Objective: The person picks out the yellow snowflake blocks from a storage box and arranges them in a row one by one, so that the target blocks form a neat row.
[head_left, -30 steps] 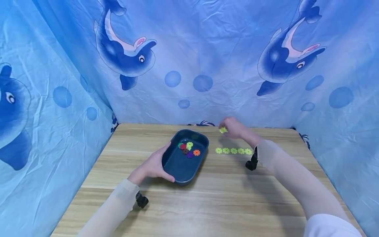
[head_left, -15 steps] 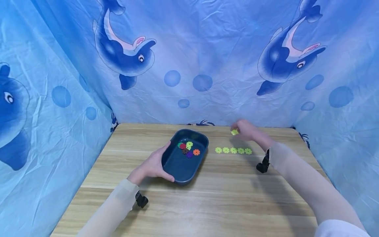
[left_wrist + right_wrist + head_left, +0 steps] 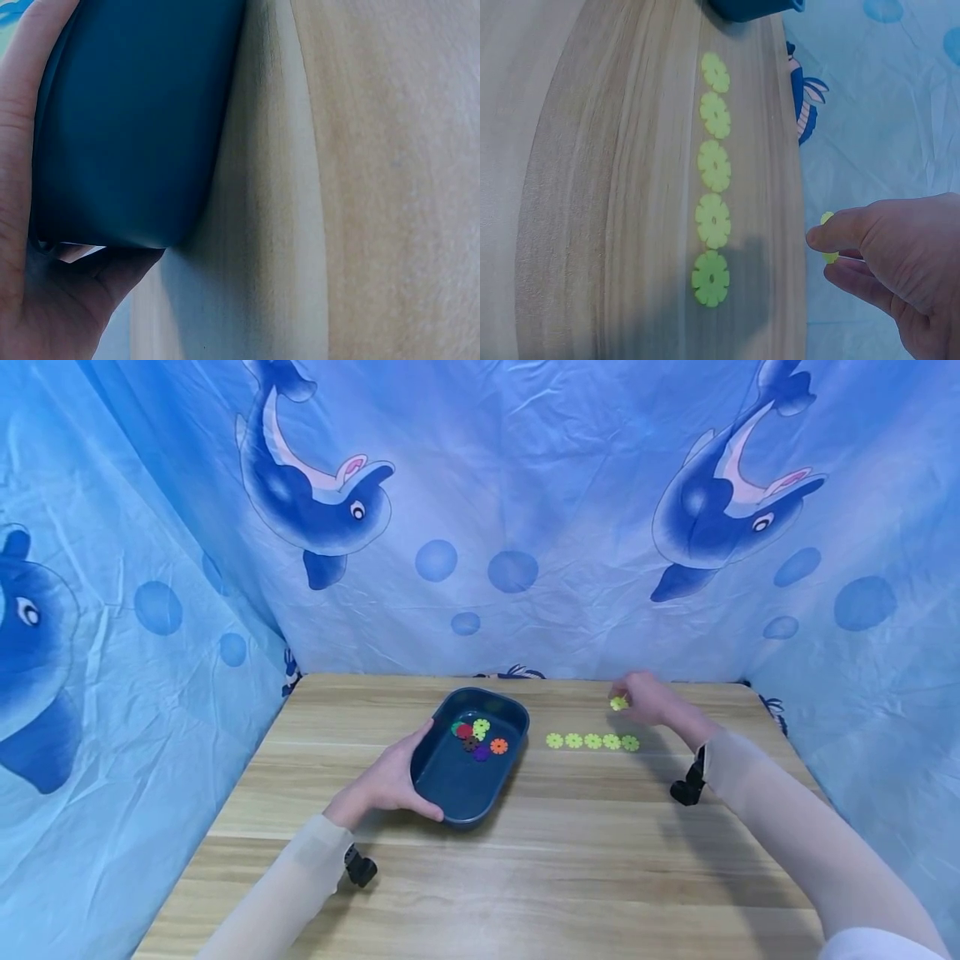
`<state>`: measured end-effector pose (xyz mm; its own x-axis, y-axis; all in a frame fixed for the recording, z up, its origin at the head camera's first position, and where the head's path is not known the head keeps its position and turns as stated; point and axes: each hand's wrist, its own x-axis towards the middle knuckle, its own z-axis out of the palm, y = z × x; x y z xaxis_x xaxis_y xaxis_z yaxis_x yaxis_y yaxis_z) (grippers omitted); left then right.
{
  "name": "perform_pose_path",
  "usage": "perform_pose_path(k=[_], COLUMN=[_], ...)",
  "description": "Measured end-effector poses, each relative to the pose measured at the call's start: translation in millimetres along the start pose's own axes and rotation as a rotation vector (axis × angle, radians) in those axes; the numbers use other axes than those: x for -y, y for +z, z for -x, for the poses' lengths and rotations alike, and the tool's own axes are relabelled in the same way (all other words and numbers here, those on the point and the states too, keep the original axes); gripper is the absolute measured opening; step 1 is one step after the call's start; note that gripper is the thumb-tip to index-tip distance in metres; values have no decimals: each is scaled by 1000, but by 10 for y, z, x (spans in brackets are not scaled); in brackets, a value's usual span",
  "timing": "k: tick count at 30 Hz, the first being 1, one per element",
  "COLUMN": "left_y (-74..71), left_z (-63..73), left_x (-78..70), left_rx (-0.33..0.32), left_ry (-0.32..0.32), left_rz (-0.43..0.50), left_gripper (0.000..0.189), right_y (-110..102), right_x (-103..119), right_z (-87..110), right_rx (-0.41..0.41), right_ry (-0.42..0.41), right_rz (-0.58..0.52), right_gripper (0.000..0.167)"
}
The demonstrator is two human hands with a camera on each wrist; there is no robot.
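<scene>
Five yellow-green discs (image 3: 593, 741) lie flat in a straight row on the table (image 3: 525, 877), on your side of your right hand (image 3: 651, 700) and away to the right of your left hand (image 3: 390, 774). One more matching disc (image 3: 618, 702) sits pinched between the thumb and fingers of that right hand, held up off the wood just beyond the row's right-hand end. Your left hand spans the side of the blue tray (image 3: 457, 797), its fingers along the outer wall and its thumb around the near corner, so the tray seems well steadied. Past those fingers, toward the tray's far end, lies a small cluster: two or so yellow-green pieces (image 3: 481, 725), overlapping enough that you can't count them surely, plus an orange disc (image 3: 498, 746), a purple disc (image 3: 481, 752), a brown disc (image 3: 470, 743), a red disc (image 3: 464, 731) and a green disc (image 3: 455, 728).

You appear to be adding a sixth piece to the row, with the pick done and the placing not yet made. If so, the next move calls for bringing your right hand toward you and slightly right, lining the disc up beside the last one, and letting it down flat without brushing its neighbour.
</scene>
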<state>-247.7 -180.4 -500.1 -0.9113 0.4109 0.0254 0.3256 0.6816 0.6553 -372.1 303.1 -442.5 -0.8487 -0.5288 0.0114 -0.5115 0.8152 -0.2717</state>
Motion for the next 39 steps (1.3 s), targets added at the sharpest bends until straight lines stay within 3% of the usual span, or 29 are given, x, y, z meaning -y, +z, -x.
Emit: perform_pose_path(k=[8,16,26,39], left_y=[1,21,22,17], left_z=[4,1,-15,17], left_x=[-4,-23,-13,-18], left_rx=[-7,6,7,9], left_ry=[23,4,6,-19], left_rz=[10,2,7,-2], left_gripper=[148,148,148,146], right_y=[54,141,191,300], right_x=[-74,-172,-255,-319], right_z=[93,211,365,489], right_rx=[-4,1,25,39], right_ry=[29,7,78,71], right_rz=[-3,9,-14,6], right_gripper=[32,31,30,30])
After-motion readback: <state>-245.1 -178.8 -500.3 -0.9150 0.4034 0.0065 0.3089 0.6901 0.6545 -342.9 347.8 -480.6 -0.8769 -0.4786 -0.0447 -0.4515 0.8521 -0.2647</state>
